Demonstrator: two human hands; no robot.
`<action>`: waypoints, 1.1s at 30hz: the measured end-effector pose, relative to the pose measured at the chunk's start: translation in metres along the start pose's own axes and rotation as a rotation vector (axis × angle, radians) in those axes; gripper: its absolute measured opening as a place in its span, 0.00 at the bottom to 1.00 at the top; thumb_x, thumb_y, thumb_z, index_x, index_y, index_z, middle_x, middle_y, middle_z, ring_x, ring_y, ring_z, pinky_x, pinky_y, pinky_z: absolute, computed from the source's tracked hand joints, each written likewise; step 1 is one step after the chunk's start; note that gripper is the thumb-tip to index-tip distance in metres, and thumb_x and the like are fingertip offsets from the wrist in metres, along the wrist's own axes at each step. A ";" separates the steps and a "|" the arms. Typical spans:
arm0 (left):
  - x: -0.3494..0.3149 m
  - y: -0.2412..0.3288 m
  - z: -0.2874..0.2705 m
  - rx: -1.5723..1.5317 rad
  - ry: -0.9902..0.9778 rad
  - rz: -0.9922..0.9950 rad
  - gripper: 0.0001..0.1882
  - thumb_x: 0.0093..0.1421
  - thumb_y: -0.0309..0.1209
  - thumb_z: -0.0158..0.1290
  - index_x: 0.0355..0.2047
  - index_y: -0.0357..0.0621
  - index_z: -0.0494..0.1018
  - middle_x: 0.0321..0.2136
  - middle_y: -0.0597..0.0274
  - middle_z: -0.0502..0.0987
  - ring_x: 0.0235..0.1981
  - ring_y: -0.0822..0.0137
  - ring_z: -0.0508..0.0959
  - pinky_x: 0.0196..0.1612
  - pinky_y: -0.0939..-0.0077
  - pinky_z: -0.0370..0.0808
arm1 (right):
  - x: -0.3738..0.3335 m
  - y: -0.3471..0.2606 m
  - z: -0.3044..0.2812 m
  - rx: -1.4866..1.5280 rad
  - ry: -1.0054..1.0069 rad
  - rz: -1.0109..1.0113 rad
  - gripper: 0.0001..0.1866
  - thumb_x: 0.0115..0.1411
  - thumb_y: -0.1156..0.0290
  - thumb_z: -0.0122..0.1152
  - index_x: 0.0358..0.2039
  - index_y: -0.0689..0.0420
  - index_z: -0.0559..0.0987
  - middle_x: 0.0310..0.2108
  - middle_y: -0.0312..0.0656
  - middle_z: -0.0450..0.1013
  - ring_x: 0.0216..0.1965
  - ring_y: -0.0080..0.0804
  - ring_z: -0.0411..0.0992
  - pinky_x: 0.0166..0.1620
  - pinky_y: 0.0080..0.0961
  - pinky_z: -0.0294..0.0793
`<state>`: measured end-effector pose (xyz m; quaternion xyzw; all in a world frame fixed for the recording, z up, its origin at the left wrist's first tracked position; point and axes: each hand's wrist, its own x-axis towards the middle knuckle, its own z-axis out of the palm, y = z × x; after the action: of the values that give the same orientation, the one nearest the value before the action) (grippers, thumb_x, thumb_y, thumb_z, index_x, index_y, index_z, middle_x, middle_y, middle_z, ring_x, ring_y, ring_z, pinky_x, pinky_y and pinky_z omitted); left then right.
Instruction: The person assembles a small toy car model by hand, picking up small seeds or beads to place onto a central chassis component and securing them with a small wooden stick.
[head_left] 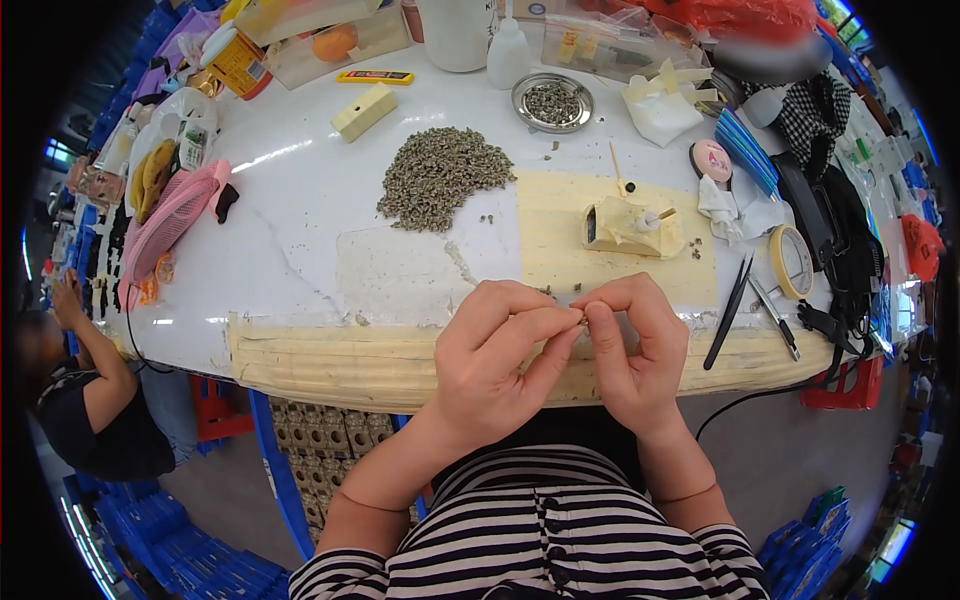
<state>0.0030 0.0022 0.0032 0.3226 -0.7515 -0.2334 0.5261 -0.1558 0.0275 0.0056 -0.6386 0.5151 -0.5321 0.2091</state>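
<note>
My left hand and my right hand meet over the table's front edge, fingertips almost touching. Both pinch at a tiny metallic piece, mostly hidden by the fingers. Beyond the hands lies a heap of small grey-brown metal parts. More such parts lie in a round metal dish at the back. To the right of the heap, a tape-wrapped block with a short stick in its top rests on a sheet of yellowish tape. A few loose parts lie beside the block.
Black tweezers, a slim silver-and-black tool and a tape roll lie at right. A pale block sits behind the heap. A pink mesh item is at left. Blue-framed trays of parts are below the table. Another person sits at far left.
</note>
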 end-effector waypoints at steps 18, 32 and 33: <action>-0.002 -0.001 0.002 0.053 0.010 -0.003 0.11 0.50 0.16 0.65 0.34 0.38 0.81 0.32 0.57 0.78 0.31 0.63 0.78 0.33 0.75 0.75 | -0.002 0.001 0.000 -0.002 0.048 -0.011 0.05 0.57 0.78 0.68 0.29 0.61 0.78 0.26 0.41 0.74 0.28 0.36 0.70 0.33 0.28 0.69; -0.002 -0.001 0.002 0.044 0.010 -0.004 0.11 0.50 0.16 0.65 0.34 0.37 0.81 0.32 0.57 0.78 0.32 0.63 0.78 0.34 0.75 0.76 | 0.000 0.000 -0.001 -0.001 -0.027 -0.010 0.04 0.60 0.78 0.64 0.28 0.62 0.77 0.25 0.41 0.73 0.28 0.38 0.70 0.32 0.30 0.68; -0.001 -0.001 0.002 0.050 0.009 0.000 0.11 0.50 0.16 0.65 0.34 0.37 0.81 0.32 0.57 0.78 0.32 0.63 0.78 0.34 0.75 0.75 | 0.000 -0.001 -0.001 -0.010 -0.009 -0.018 0.05 0.59 0.78 0.65 0.28 0.62 0.77 0.25 0.41 0.73 0.28 0.38 0.70 0.32 0.30 0.68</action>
<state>0.0016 0.0027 0.0010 0.3369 -0.7547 -0.2131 0.5210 -0.1564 0.0277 0.0065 -0.6468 0.5108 -0.5286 0.2035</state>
